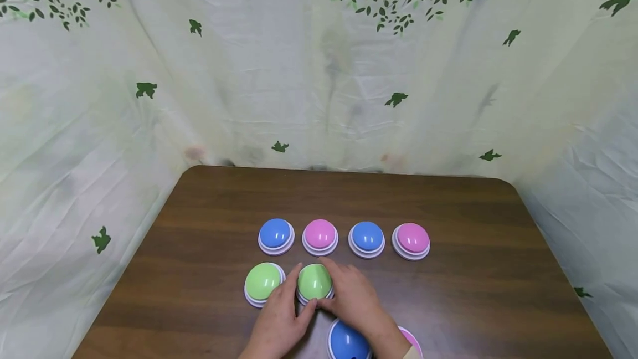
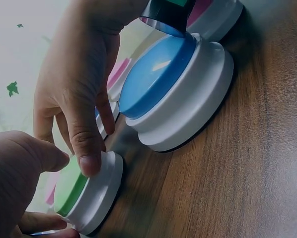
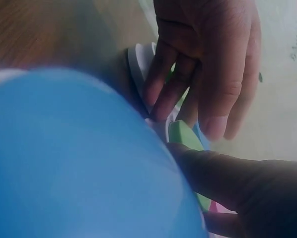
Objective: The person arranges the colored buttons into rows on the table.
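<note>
Leafy cloth (image 1: 309, 71) is hanging behind a brown table (image 1: 478, 292). Left hand (image 1: 281, 317) and right hand (image 1: 355, 296) are curling fingers closely around one green button (image 1: 314, 281), which is sitting right of another green button (image 1: 262, 281) and nearer than a pink button (image 1: 320, 235). They seem to be lining it up; next is probably calling for a small nudge, then letting go. No brand or writing is showing.

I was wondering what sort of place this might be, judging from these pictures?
Possibly an indoor recording corner: pale sheets printed with green leaves hang behind a brown wood-grain table, which bears round white-based buttons with blue, pink and green domes.
</note>
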### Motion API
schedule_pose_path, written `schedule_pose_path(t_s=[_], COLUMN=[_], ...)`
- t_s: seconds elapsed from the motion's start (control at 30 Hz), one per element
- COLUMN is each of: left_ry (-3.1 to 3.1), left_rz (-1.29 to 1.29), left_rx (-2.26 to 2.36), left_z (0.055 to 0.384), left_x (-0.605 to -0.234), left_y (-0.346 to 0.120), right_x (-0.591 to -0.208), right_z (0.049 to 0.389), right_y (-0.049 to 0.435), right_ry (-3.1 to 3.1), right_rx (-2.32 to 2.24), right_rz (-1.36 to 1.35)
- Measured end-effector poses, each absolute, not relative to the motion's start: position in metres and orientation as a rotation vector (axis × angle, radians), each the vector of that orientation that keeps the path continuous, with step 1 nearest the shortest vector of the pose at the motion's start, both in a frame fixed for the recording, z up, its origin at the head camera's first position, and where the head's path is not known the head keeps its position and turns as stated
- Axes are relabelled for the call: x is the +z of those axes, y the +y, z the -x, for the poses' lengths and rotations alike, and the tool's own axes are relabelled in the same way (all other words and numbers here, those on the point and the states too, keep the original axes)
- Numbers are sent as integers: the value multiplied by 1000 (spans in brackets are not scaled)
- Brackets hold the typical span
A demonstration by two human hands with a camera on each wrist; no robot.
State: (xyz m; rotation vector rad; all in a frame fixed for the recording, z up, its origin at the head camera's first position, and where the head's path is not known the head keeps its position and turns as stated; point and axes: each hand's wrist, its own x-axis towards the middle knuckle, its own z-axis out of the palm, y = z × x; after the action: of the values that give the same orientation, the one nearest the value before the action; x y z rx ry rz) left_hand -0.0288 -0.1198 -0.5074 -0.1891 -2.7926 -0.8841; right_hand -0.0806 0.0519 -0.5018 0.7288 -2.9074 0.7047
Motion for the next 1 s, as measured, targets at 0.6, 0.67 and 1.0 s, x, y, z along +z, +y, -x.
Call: schedule_pose_path(t_s=[0.6,0.67,1.0], left_ry=[-2715,-2643,-2674], left_rz=[272,310,1103], left_rx=[-796,-734,-1386], left_z=[31,28,20], left_x=[-512,-514,-524], left_y=[-115,-114,-127], right_x=[-502,-500,-496], right_z=[83,78,34], right_y=[67,76,130], right_ry=[-2906,-2913,-3141], right_rx=[850,874,964], right_rz=[-652,-624,-699])
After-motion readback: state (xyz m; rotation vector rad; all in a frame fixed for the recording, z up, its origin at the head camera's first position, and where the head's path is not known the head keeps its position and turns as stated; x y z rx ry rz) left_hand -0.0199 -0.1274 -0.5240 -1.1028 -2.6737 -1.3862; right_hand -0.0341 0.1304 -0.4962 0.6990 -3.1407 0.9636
